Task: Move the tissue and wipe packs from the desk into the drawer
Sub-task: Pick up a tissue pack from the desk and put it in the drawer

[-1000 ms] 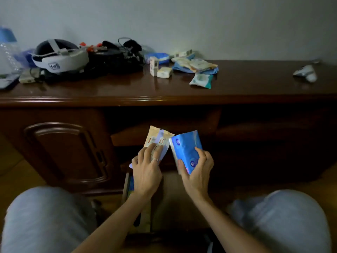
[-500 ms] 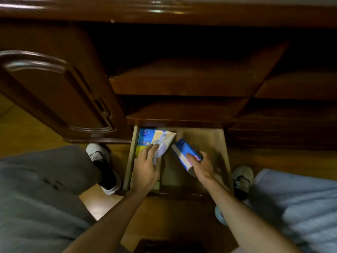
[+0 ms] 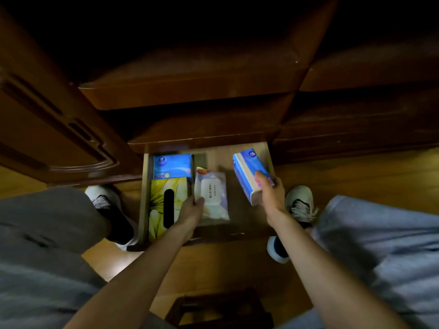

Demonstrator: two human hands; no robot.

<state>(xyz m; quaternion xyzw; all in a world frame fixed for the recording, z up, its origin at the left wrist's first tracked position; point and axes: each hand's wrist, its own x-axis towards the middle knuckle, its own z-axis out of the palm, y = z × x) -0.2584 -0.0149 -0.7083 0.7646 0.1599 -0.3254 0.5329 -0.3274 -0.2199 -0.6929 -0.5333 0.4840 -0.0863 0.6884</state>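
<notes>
The bottom drawer [image 3: 247,224] stands pulled out between my feet. My left hand [image 3: 191,210] grips the near left edge of a white wipe pack [image 3: 211,194] with a flip lid, which lies flat in the drawer's middle. My right hand [image 3: 269,193] holds a blue tissue pack [image 3: 248,173] tilted on its side over the drawer's right part. A second blue tissue pack [image 3: 172,165] lies at the drawer's back left. In front of it sits a yellow flowered tissue box [image 3: 158,205]. The desk top is out of view.
Closed dark wooden drawer fronts [image 3: 190,91] rise above the open drawer, with a cabinet door [image 3: 54,129] at left. My shoes [image 3: 299,203] rest on the wooden floor either side of the drawer. My knees fill the lower corners. A dark stool edge [image 3: 213,307] shows at the bottom.
My view dropped from the desk top down to the open drawer. Both hands carried their packs down into it; the wipe pack now lies flat, and the blue pack moved to the right side.
</notes>
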